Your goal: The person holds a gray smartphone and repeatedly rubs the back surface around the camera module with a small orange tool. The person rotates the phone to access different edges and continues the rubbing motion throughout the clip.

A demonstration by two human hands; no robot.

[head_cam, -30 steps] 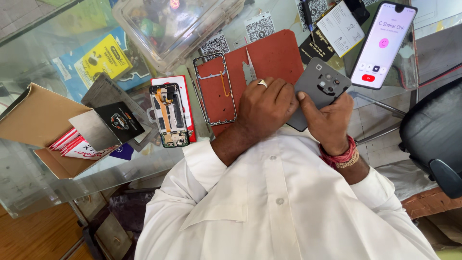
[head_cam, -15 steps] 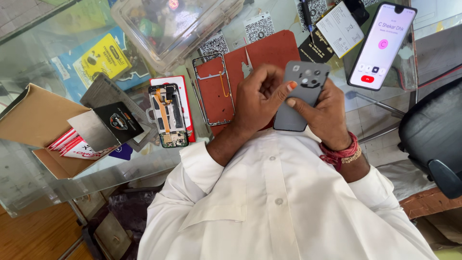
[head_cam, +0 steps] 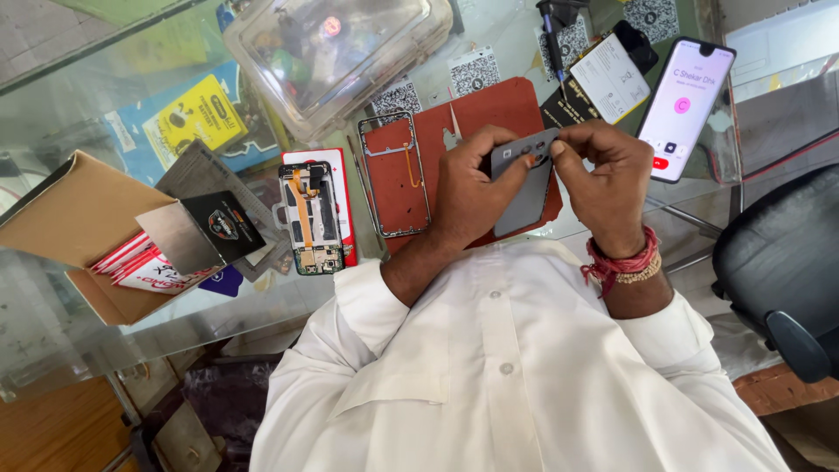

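Hands at centre of glass counter (head_cam: 218, 301), both on one item; left hand (head_cam: 472, 188) grips grey phone back cover (head_cam: 527, 188) along its left edge, thumb across the top nr the camera cut-outs; right hand (head_cam: 607, 179) pinches the cover's top right corner betw. thumb and forefinger, other fingers curled in; red and bead bands on right wrist. Cover is held just above red work mat (head_cam: 489, 109), tilted, lower end toward the person's white shirt (head_cam: 516, 376); cannot tell if it touches the mat. Left of the hands, on the mat: bare phone frame (head_cam: 393, 175) w/ orange flex strip, lying flat; just beside it, opened phone body (head_cam: 310, 218) showing its inner parts, resting on a red-and-white card. Further left: brown cardboard box (head_cam: 61, 218), open, w/ red-striped packets inside; black sleeve leaning against it. Top centre: clear plastic parts case (head_cam: 350, 52), lid closed. Right of the hands: lit smartphone (head_cam: 686, 109), propped up, pink screen showing; well apart from cover. Black chair (head_cam: 782, 280) at far right edge.
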